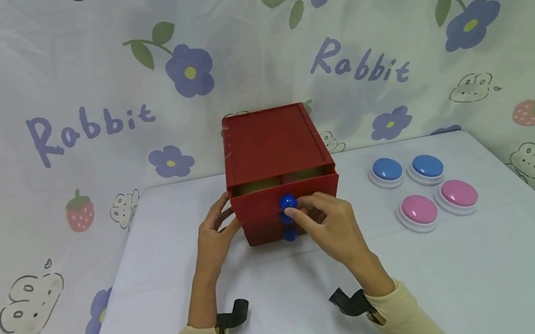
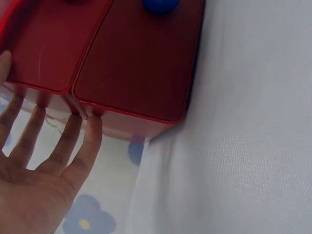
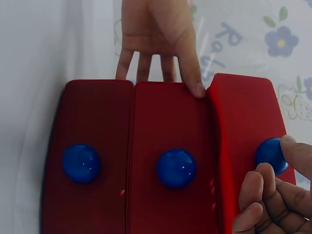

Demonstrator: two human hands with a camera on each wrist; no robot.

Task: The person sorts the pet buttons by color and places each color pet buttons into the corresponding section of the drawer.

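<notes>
A red three-drawer box (image 1: 271, 142) stands on the white table, its top drawer (image 1: 254, 200) pulled out a little. My right hand (image 1: 333, 226) pinches the top drawer's blue knob (image 3: 269, 155) between thumb and fingers. Below it, the middle knob (image 3: 176, 167) and bottom knob (image 3: 81, 163) sit on drawers that are pushed in. Against the box's left side rests my left hand (image 1: 213, 247), fingers extended along the side and thumb at the front edge. Through the top drawer's gap show a yellowish patch (image 1: 259, 185) and a reddish one, mostly hidden.
Right of the box, two blue push buttons (image 1: 387, 169) with white bases stand behind two pink ones (image 1: 419, 209). A printed cloth (image 1: 246, 45) with flowers and rabbits hangs behind the white table (image 1: 286, 331).
</notes>
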